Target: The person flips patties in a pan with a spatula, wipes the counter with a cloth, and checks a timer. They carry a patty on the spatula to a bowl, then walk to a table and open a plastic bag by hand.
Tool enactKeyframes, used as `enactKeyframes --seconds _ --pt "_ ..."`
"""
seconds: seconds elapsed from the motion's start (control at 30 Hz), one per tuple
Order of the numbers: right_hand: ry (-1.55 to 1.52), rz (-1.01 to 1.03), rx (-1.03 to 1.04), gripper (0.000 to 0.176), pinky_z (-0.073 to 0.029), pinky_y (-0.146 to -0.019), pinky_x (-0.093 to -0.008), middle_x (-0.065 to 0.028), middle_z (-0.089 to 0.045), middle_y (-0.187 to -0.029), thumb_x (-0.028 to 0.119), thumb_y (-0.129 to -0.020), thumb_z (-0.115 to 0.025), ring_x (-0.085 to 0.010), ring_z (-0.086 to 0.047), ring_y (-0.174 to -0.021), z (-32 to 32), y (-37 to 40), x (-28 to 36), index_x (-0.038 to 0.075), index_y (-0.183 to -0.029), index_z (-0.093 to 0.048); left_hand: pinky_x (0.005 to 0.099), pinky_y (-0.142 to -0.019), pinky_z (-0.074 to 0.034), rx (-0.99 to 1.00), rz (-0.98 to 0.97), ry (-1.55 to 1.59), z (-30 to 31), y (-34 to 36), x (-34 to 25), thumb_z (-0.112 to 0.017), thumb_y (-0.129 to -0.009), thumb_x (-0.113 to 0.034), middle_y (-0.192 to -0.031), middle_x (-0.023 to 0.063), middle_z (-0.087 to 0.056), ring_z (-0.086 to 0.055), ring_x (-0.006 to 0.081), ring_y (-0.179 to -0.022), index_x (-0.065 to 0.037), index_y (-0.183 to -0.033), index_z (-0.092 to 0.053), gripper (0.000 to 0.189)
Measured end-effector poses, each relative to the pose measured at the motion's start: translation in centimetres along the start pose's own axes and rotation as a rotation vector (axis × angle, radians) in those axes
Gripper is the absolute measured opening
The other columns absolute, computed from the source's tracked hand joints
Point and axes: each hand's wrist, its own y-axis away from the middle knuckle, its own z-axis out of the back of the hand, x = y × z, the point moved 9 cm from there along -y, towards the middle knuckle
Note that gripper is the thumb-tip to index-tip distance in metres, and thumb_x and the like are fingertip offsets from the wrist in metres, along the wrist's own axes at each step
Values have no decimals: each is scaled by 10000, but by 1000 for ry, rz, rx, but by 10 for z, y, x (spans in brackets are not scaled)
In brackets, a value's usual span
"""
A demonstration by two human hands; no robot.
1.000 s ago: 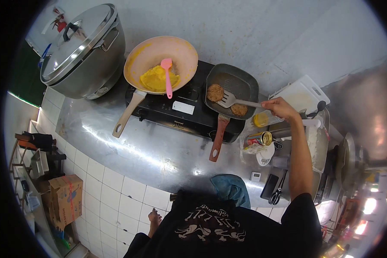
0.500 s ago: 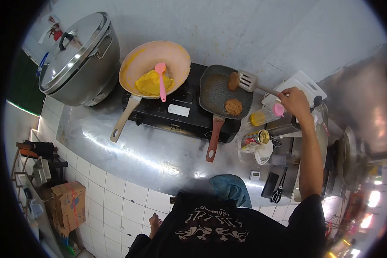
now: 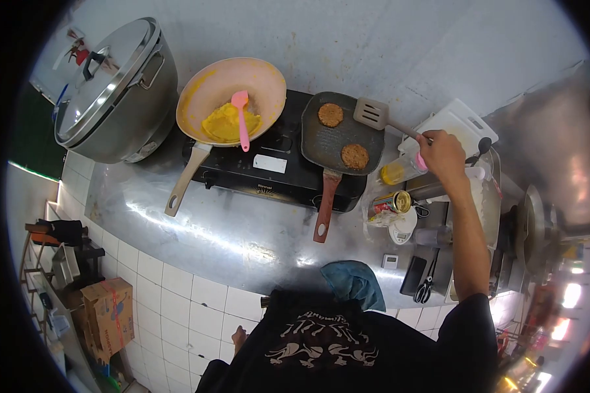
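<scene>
My right hand (image 3: pixel 441 156) is closed round the handle of a slotted spatula (image 3: pixel 372 113). The spatula's flat head is over the right rim of a square grill pan (image 3: pixel 321 145) with a brown handle. Two browned patties lie flat in that pan: one patty (image 3: pixel 330 115) near the back, the other patty (image 3: pixel 354 156) near the front right. Down by my side, my left hand (image 3: pixel 240 337) hangs partly hidden by my black shirt, its visible fingers loosely apart and nothing seen in them.
On the black gas stove (image 3: pixel 269 171), a pink-lined pan (image 3: pixel 196 88) holds yellow food and a pink spatula (image 3: pixel 242 124). A large lidded pot (image 3: pixel 128 108) stands left. Right of the stove are an oil bottle (image 3: pixel 400 171), a can (image 3: pixel 393 203), scissors (image 3: pixel 426 288) and a teal cloth (image 3: pixel 354 281).
The back patty, tilted on edge against the spatula before, now lies flat and further left. The spatula has lifted away from it, turning its face flatter. My left hand has barely moved.
</scene>
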Motion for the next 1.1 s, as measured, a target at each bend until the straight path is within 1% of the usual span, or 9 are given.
enactKeyframes --seconds 0.1,0.3,0.37,0.5,0.67,0.8,0.9,0.97,1.1 --pt "-38 43 -29 297 -529 -729 -475 -220 -690 -805 352 -905 -628 -418 -665 -804 -17 3 6 97 -986 -757 386 -633 -477 48 -83 -110 0 -1 1 -583 -860 -364 -762 126 -637 -587 240 -664 44 -839 -659 416" --pt "-79 147 -53 275 -511 -642 -486 -206 -662 -708 336 -921 -617 -424 -649 -708 -43 7 43 98 -947 -750 401 -706 -464 25 16 -105 -3 4 -4 -568 -845 -395 -756 122 -631 -582 249 -725 31 -837 -666 437" --pt "-81 179 -54 275 -503 -626 -490 -200 -653 -684 339 -919 -619 -420 -645 -688 -47 7 46 96 -937 -747 400 -677 -455 4 -90 -141 -3 3 -10 -569 -845 -402 -726 105 -616 -565 241 -692 39 -850 -680 454" --pt "-103 217 -44 258 -497 -615 -480 -195 -644 -664 324 -914 -627 -411 -637 -667 -22 16 44 97 -944 -748 405 -618 -433 -43 -70 -208 7 11 -4 -563 -856 -403 -682 84 -589 -524 227 -627 56 -881 -691 478" --pt "-4 184 -31 237 -499 -619 -461 -168 -659 -689 312 -900 -647 -398 -637 -668 11 3 8 114 -977 -754 401 -554 -368 67 -47 -71 10 25 17 -542 -882 -334 -562 36 -469 -417 179 -544 -14 -621 -544 413" --pt "117 295 11 235 -504 -664 -465 -166 -676 -726 313 -885 -654 -379 -651 -723 28 -16 -10 131 -994 -757 396 -539 -346 86 0 -22 14 38 10 -535 -891 -324 -534 19 -421 -384 170 -519 -66 -556 -423 438" --pt "121 325 158 263 -502 -686 -446 -171 -686 -768 315 -877 -667 -377 -649 -733 28 -32 -10 119 -1028 -755 384 -556 -377 221 -106 -39 3 17 3 -537 -898 -362 -570 37 -482 -426 175 -545 -4 -645 -569 439" --pt "118 302 230 278 -505 -705 -438 -173 -695 -792 315 -868 -675 -376 -653 -748 22 -43 -19 106 -1032 -754 364 -582 -412 -60 -165 -118 17 8 -10 -541 -902 -395 -626 61 -547 -474 175 -584 60 -848 -679 479" --pt "-10 326 397 294 -509 -750 -406 -169 -724 -883 300 -844 -681 -340 -676 -788 -1 -60 -28 75 -1019 -755 370 -615 -437 42 -196 -228 18 6 -24 -546 -901 -416 -673 87 -586 -505 187 -616 88 -1030 -686 539"
